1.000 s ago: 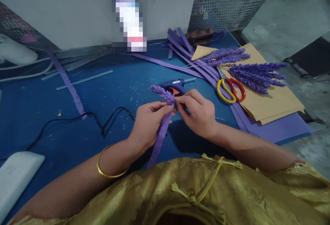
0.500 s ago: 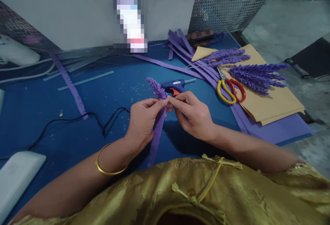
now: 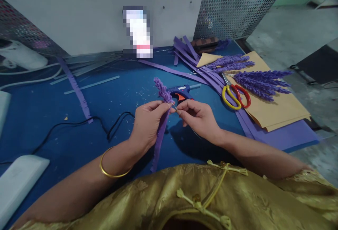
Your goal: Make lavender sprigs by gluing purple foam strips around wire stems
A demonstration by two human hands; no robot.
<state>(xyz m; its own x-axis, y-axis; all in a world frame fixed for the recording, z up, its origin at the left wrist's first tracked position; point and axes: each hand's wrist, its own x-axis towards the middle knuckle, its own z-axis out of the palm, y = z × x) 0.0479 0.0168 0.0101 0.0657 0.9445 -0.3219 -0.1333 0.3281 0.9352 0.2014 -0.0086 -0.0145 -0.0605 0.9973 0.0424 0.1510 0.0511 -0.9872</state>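
My left hand [image 3: 149, 121] pinches a purple fringed strip [image 3: 160, 140] just under a half-wound lavender flower head [image 3: 162, 90]. The strip's loose end hangs down below the thumb toward my lap. From the base of the flower a thin wire stem [image 3: 174, 107] sticks out to the right. My right hand [image 3: 199, 119] is closed on that wire between thumb and forefinger. Just behind the fingers lies a blue glue gun [image 3: 181, 91] with an orange trigger, partly hidden by my right hand.
Scissors [image 3: 232, 96] with yellow and red handles lie right, beside finished lavender stems [image 3: 264, 82] on brown paper [image 3: 280, 114]. Purple strips [image 3: 195, 57] are heaped at the back. A fringed strip [image 3: 77, 91] and black cord [image 3: 66, 121] lie left. A blurred phone-like screen [image 3: 138, 31] leans against the panel.
My right hand has moved from the flower's base slightly down and right, and the wire now shows between the hands. My left hand keeps its pinch. The view has shifted slightly.
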